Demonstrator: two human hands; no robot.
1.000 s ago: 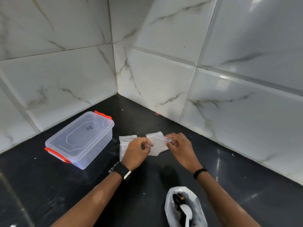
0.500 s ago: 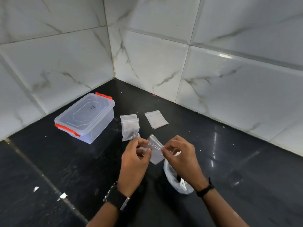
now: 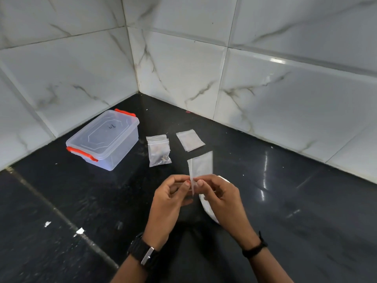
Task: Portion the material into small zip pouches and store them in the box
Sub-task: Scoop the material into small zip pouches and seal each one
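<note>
Pinching empty pouch [image 3: 201, 166] w/ left hand [image 3: 168, 203] & right hand [image 3: 222, 199]: best pull lips apart gently over bag [image 3: 208, 209], box [image 3: 104, 139] shut.

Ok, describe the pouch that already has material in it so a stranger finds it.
Start at the clear box with orange latches on the black floor. Right beside it lies a small zip pouch. Unlike the flat empty pouches further right, it holds dark bits at its bottom.
</note>
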